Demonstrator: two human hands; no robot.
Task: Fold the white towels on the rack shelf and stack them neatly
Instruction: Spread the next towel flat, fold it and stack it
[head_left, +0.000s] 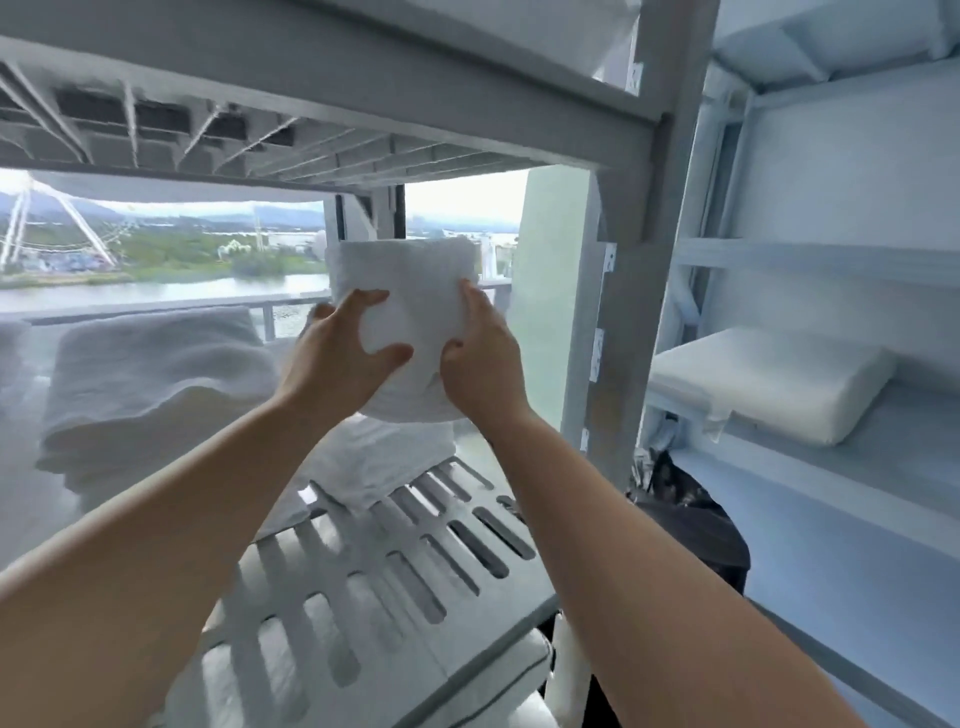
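Note:
A folded white towel (410, 280) is held upright in the air above the slotted grey rack shelf (395, 566). My left hand (337, 358) grips its left side and my right hand (480, 353) grips its right side, thumbs on the near face. Right below it lies a small folded white towel (384, 457) on the shelf. To the left sits a tall stack of folded white towels (150, 395).
The upper shelf (311, 78) hangs close above the held towel. A grey upright post (631, 312) stands just to the right. A second rack at the right holds a white pillow (769, 384). A black bin (696, 530) stands below. Behind the rack is a window.

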